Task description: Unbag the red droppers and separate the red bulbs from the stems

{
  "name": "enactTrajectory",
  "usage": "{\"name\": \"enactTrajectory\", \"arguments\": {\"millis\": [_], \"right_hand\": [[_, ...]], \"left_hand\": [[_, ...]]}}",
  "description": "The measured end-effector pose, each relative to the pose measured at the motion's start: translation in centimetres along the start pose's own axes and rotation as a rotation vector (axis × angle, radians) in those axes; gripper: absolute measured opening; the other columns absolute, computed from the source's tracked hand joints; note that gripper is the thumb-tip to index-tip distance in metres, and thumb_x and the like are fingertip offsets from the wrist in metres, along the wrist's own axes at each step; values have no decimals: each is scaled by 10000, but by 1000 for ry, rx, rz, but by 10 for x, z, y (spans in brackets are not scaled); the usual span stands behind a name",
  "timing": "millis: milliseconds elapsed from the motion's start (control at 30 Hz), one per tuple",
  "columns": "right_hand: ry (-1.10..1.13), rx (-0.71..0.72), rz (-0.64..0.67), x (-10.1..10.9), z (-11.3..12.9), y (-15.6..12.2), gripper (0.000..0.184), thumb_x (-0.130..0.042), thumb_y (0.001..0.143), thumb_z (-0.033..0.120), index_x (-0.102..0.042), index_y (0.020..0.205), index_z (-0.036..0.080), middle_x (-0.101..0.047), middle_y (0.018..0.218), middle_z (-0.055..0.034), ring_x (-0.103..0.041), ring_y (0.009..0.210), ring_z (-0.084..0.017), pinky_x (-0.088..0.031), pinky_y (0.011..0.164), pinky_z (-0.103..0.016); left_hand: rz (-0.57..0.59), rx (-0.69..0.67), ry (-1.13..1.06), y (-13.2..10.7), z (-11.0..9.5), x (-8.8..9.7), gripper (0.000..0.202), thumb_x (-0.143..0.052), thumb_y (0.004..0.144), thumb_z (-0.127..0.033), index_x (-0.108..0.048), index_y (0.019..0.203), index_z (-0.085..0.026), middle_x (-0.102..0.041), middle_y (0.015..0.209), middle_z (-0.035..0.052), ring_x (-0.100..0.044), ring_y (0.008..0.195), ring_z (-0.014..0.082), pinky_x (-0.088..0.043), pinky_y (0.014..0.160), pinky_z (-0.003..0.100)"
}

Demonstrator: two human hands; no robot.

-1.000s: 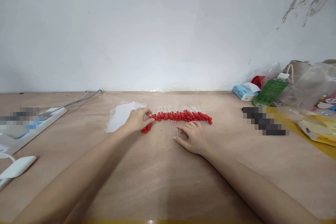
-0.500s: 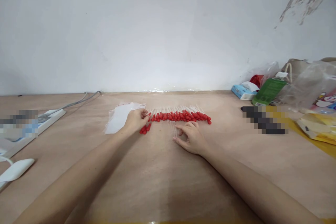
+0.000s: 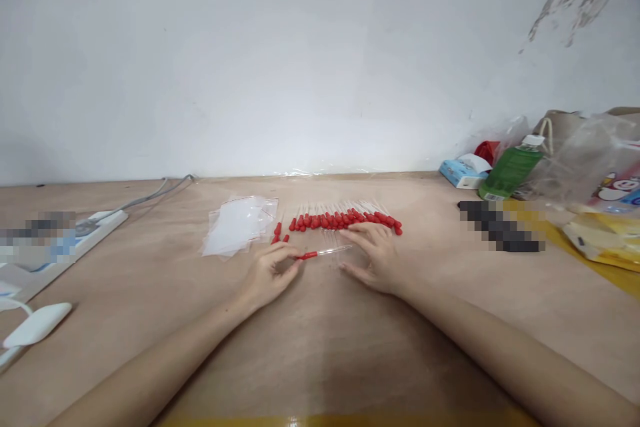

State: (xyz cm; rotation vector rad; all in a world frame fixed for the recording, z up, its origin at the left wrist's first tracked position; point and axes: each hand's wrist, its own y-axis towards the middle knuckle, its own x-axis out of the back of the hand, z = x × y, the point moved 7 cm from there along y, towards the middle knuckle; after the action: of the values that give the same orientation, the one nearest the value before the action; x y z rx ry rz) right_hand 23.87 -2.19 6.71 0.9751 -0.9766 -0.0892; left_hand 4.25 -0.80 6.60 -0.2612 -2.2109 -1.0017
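The left hand [image 3: 273,270] is pinching a dropper [image 3: 311,255] by its red bulb over the table [image 3: 300,353], the clear tip pointing toward the right hand [image 3: 375,257], which is holding thumb and fingers apart; whether it is touching anything, I cannot tell. Loose tubes [image 3: 329,237] are lying just beside its fingers, a row of droppers [image 3: 345,219] is stretching beyond, and bags [image 3: 237,223] are lying to the left, before the wall [image 3: 300,67].

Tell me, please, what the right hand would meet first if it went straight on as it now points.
Probably the red-bulbed dropper that the left hand holds, though the clear tubes nearby may come first; depth is unclear.
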Motion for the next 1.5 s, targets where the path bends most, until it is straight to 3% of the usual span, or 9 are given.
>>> {"name": "enactTrajectory", "arguments": {"millis": [133, 233, 400, 667, 1500], "right_hand": [[-1, 98, 73, -5, 11, -8, 223, -527, 825, 367, -625, 978, 238, -644, 778, -20, -536, 816, -163, -237, 954, -444], [-2, 130, 104, -11, 20, -10, 174, -488, 854, 296, -650, 854, 234, -620, 641, 5, -518, 698, -133, -237, 948, -428], [18, 102, 135, -14, 26, -9, 187, -451, 862, 256, -630, 831, 212, -620, 659, -1, -512, 698, -132, -264, 926, -393], [10, 162, 108, -9, 35, -11, 198, -455, 852, 237, -626, 757, 204, -601, 605, 13, -490, 652, -122, -260, 880, -392], [83, 162, 233, -14, 34, -16, 230, -448, 850, 248, -630, 714, 207, -587, 557, 10, -460, 658, -131, -258, 860, -394]], "left_hand": [[23, -29, -47, -7, -8, -12, 154, -526, 805, -180, -644, 904, -191, -644, 882, 52, -607, 814, 143, -492, 751, 265], [49, -38, -27, -9, -9, -16, 161, -512, 819, -198, -636, 921, -191, -633, 896, 58, -596, 832, 147, -487, 756, 274], [130, -67, 106, -9, -12, -22, 247, -523, 835, -285, -589, 1061, -210, -618, 984, 72, -559, 898, 176, -432, 804, 327], [240, -84, 190, -11, -16, -27, 183, -445, 882, -290, -601, 845, -200, -626, 781, 24, -531, 753, 159, -363, 716, 304], [291, -56, 137, -13, -17, -31, 233, -401, 890, -259, -573, 752, -184, -593, 719, 25, -514, 730, 160, -351, 719, 310]]}}
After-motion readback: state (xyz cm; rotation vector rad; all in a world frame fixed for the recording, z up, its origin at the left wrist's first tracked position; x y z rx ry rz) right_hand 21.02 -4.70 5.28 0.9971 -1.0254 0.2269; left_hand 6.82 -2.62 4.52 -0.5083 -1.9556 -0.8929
